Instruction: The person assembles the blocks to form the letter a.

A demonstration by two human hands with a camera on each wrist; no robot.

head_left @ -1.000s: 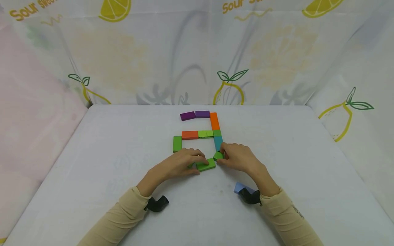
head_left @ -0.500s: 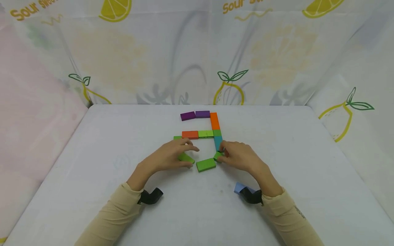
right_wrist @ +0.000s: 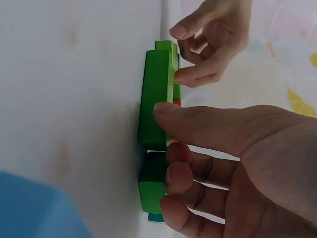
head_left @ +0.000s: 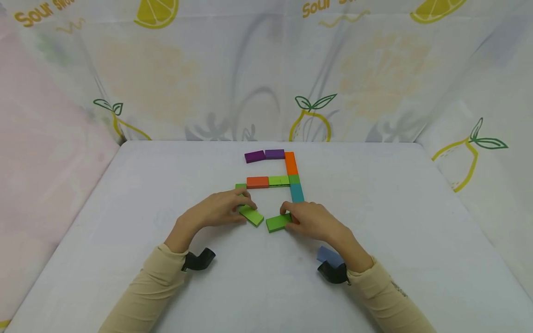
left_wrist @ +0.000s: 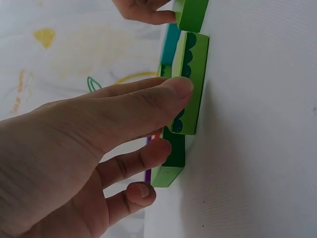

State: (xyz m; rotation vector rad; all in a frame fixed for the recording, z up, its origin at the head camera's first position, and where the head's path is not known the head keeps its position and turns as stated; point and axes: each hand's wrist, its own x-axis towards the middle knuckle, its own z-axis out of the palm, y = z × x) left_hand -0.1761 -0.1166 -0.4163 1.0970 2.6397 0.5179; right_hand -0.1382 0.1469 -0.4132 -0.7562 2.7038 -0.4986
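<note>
In the head view my left hand [head_left: 218, 209] has thumb and forefinger about the left end of a light-green block [head_left: 251, 216]. The left wrist view has that thumb over the block's scalloped dark-green marking. My right hand [head_left: 314, 221] pinches the right end of another green block [head_left: 276, 223], thumb on the near side and forefinger on the far side. Behind the right hand's thumb, a further green block [right_wrist: 152, 196] sits at the held block's end; the hand hides it in the head view. A small gap parts the two handled blocks.
Beyond the hands, a line of blocks includes a teal block [head_left: 297, 193], an orange block [head_left: 291, 163], a red-orange block [head_left: 257, 182] and two purple ones. A blue block [head_left: 329, 255] lies by the right wrist. A printed cloth [head_left: 266, 69] hangs behind the white table [head_left: 166, 171].
My left hand has left the middle green block, moved left and lowered onto the light-green one. My right hand has shifted from the corner block to the middle green block.
</note>
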